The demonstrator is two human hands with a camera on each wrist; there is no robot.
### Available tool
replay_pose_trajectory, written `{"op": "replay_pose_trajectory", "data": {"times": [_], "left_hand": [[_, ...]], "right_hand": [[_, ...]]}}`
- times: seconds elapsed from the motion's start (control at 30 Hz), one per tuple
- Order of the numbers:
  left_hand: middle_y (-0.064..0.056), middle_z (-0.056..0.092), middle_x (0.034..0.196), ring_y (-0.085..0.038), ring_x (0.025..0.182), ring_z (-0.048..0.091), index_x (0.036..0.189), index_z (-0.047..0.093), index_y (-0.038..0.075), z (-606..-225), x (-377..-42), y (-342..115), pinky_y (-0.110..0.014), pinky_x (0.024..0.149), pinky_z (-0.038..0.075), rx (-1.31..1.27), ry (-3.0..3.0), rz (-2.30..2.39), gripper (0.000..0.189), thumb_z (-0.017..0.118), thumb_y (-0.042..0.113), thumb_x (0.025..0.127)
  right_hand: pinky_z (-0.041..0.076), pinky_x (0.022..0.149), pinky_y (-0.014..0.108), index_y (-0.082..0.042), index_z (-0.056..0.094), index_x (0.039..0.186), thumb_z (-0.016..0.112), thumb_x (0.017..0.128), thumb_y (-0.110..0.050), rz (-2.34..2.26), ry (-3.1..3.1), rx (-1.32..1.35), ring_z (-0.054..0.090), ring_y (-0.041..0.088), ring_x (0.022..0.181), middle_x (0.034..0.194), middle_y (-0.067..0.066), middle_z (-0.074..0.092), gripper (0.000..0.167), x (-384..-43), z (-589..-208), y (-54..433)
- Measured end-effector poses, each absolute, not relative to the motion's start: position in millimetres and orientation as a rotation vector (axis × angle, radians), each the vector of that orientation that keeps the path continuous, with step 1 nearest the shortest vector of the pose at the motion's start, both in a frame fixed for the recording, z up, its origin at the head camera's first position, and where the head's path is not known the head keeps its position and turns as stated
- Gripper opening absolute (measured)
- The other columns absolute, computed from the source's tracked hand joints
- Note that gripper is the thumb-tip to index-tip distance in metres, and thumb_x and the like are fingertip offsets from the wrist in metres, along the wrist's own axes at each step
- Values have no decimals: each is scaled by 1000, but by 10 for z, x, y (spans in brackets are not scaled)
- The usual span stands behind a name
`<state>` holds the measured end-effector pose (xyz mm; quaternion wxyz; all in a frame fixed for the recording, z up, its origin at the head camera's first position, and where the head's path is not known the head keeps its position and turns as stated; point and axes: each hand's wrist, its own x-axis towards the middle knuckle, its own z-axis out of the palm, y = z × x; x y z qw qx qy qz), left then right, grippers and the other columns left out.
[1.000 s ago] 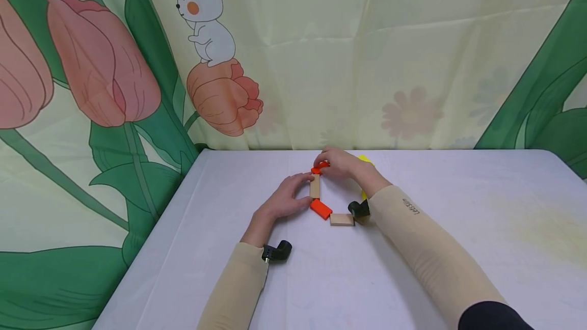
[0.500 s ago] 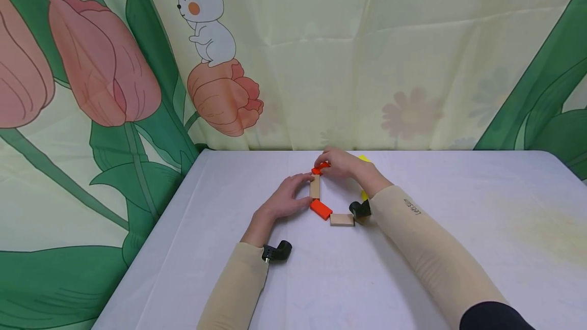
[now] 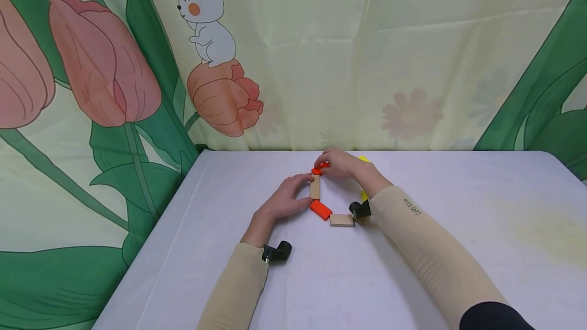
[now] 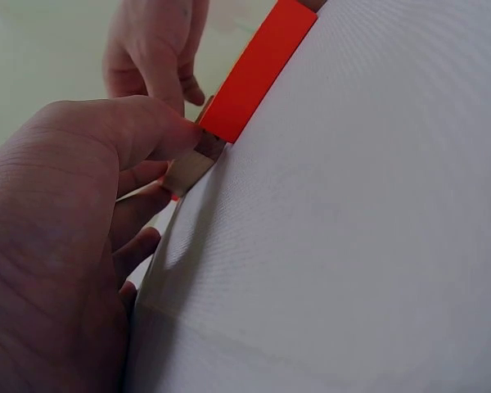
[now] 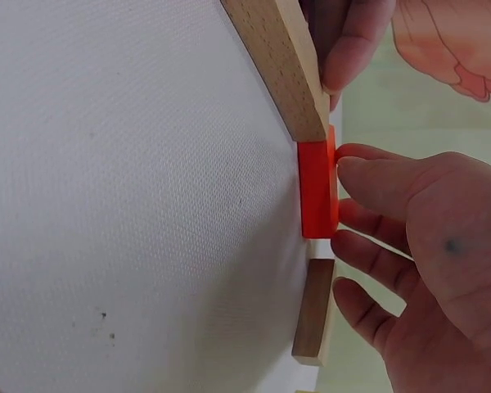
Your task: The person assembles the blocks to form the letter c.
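Note:
On the white table, flat red and plain wooden blocks form a ring. My left hand [image 3: 290, 198] is at its left side, thumb and fingertips bracketing a wooden block [image 3: 315, 187] end to end. In the left wrist view the thumb lies where this block meets a red block [image 4: 258, 72]. At the far side my right hand [image 3: 340, 163] pinches another red block [image 5: 315, 188] with thumb and fingers. That block's end meets the wooden block in the right wrist view. A second wooden block [image 5: 313, 311] lies beyond it, under the right fingertips.
A wooden block [image 3: 342, 220] lies at the ring's near side, with another partly hidden behind the right wrist camera [image 3: 359, 209]. Yellow pieces [image 3: 364, 159] show past the right hand and wrist. A printed curtain [image 3: 321, 65] hangs behind the table's back edge.

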<state>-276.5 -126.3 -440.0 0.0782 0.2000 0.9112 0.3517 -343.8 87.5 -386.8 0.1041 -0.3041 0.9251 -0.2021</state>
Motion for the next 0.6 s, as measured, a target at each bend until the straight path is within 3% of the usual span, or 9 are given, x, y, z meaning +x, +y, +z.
{"op": "replay_pose_trajectory", "data": {"times": [0.6], "left_hand": [[-1, 44, 154, -23, 143, 34, 146, 52, 22, -4412, -2778, -1265, -50, 115, 32, 604, 2731, 1048, 55, 68, 27, 93]], "right_hand": [[44, 105, 46, -7, 71, 123, 56, 99, -1, -569, 2720, -950, 50, 34, 123, 128, 15, 59, 29, -3438, -3850, 852]]}}
